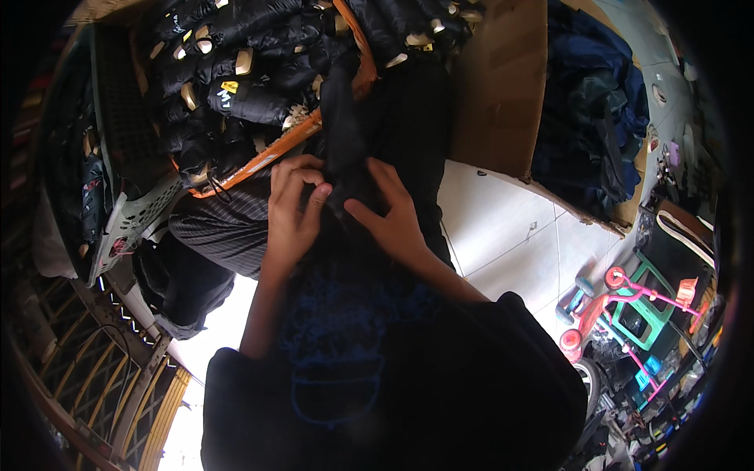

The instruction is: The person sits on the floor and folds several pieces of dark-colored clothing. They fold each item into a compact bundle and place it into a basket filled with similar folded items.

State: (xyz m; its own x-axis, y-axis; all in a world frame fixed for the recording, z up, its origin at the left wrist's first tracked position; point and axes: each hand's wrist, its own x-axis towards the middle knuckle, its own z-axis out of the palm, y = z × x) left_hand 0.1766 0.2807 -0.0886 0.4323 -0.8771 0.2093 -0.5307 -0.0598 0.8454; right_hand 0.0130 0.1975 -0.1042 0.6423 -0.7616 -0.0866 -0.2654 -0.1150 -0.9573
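Observation:
A long, narrow piece of black cloth (343,118) runs from my lap up to the orange rim of the container ahead. My left hand (294,200) is at its left side, with curled fingers and the thumb close to the fingertips, gripping the cloth's edge. On the other side my right hand (395,210) holds the same cloth between thumb and fingers. Black on black hides the cloth's lower end against my dark clothes. Just beyond my hands, the container holds several rolled black bundles (247,102) with pale wood-like ends, resembling folded umbrellas; some carry yellow tags.
The container's orange rim (271,153) borders my knees. A cardboard box (499,94) with dark blue fabric (597,118) stands at right. At left are a grey plastic crate (129,224) and a metal lattice (102,369). A pink tricycle (601,306) and green stool (652,314) lie on tiles.

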